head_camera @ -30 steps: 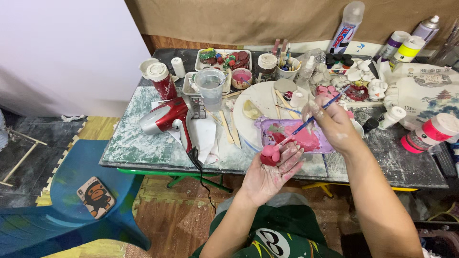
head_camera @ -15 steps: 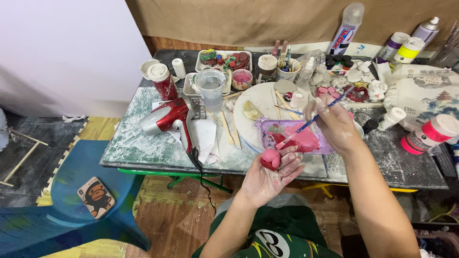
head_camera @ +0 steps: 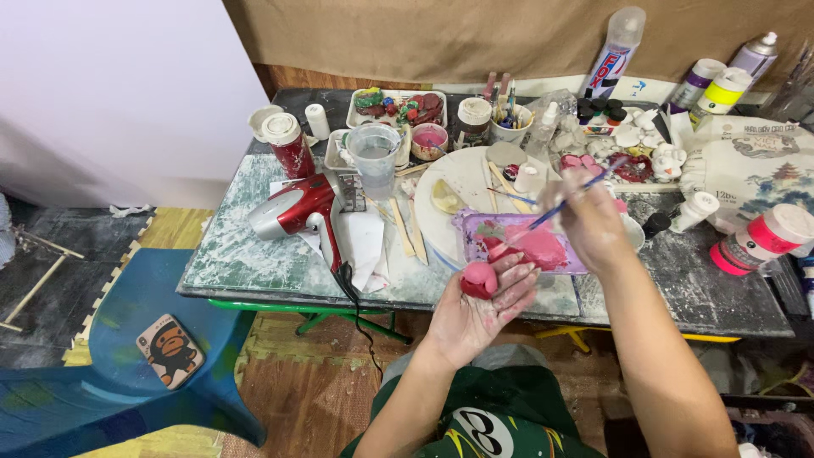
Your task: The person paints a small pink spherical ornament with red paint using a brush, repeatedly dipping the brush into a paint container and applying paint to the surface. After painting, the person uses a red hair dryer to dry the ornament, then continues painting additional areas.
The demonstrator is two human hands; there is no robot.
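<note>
Head view, looking down on a cluttered, paint-smeared work table (head_camera: 254, 254). Left hand (head_camera: 483, 297) palm-up just off the table's near edge, fingers curled loosely around a small pink rounded figure (head_camera: 479, 280), cradling rather than squeezing it. Right hand (head_camera: 593, 220) pinched shut on a thin blue-handled paintbrush (head_camera: 577, 193), bristle end angled down toward the pink paint on a purple-rimmed palette (head_camera: 543, 246), which lies just beyond the figure.

Handling, as a judgement: small and light, easily carried by 1 hand; probably a hard cast piece, so stiff but likely to chip if dropped. Looks coated in wet paint, so slick and quick to smear; pink smudges show on the fingertips. Best held as now, from beneath and by the lower sides, with a light grip and the upper face left free for the brush. Exact shape hard to tell at this size.

Around the hands: a red and silver hair dryer (head_camera: 297, 208) lying to the left, cord trailing over the near edge; a clear plastic cup (head_camera: 375, 157) of cloudy water behind it; wooden sticks (head_camera: 405, 229) beside a large white plate (head_camera: 462, 182); a tray of painted pieces (head_camera: 394, 106) farther back; a cup of brushes (head_camera: 509, 127); small white unpainted figures (head_camera: 653, 157) to the right; spray cans (head_camera: 612, 55) along the back; a pink and white bottle (head_camera: 763, 237) lying at far right. Blue chair (head_camera: 127, 339) on the floor to the left.
</note>
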